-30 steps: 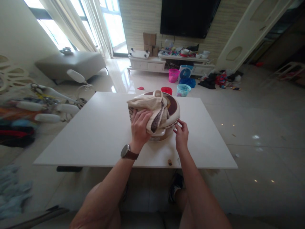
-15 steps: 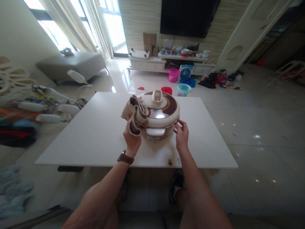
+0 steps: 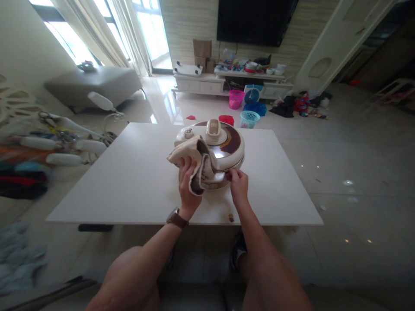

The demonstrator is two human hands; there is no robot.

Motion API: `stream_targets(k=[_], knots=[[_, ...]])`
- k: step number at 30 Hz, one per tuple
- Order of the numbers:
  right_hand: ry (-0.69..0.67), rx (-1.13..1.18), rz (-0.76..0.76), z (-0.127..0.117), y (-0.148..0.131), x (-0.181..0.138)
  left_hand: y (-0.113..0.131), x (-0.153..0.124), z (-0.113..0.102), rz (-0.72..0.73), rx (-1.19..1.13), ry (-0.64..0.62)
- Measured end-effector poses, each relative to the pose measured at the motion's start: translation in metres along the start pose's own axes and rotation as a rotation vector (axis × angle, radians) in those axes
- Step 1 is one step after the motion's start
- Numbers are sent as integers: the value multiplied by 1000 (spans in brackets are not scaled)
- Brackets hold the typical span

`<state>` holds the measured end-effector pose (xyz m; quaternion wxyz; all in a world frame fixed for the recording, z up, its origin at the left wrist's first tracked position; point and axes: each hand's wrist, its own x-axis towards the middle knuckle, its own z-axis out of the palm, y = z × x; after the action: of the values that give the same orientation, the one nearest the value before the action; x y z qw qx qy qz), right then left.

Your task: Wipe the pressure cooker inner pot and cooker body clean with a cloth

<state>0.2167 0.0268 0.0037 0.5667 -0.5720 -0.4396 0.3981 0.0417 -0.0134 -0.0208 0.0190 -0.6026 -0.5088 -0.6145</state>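
Observation:
A cream and brown electric pressure cooker point(image 3: 231, 144), lid on, stands on the white table point(image 3: 129, 181). Its lid has a raised handle point(image 3: 213, 128) in the middle. A thick beige cloth point(image 3: 186, 150) with a dark underside is bunched in my left hand point(image 3: 189, 183), fingers wrapped on it. The cloth lies against the front left of the lid and covers part of the front side handle point(image 3: 219, 176). My right hand point(image 3: 239, 185) is closed at the front right, its fingertips gripping the cooker just below the lid's rim; the tips are partly hidden.
A small brown object point(image 3: 231, 217) lies near the table's front edge. Beyond the table are a turquoise basket point(image 3: 249, 119), a pink basket point(image 3: 236, 99) and a cluttered low white cabinet point(image 3: 197, 85). White lamp-like arms point(image 3: 100, 101) stand at the left.
My left hand and the cloth have moved right and toward me, over the front of the cooker. My right hand has shifted left along the rim, its fingers now closed.

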Motion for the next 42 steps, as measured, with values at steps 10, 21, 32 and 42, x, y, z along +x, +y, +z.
stream_targets(k=[10, 21, 32, 42], knots=[[-307, 254, 315, 9, -7, -16, -24, 22, 20, -427, -151, 237], [-284, 279, 314, 22, -7, -12, -49, 2, 34, -1035, -322, 366], [-318, 271, 344, 17, -9, -10, 31, -60, 38, -1129, -513, 281], [-327, 284, 356, 17, -10, -10, -23, -22, 44, -1107, -352, 393]])
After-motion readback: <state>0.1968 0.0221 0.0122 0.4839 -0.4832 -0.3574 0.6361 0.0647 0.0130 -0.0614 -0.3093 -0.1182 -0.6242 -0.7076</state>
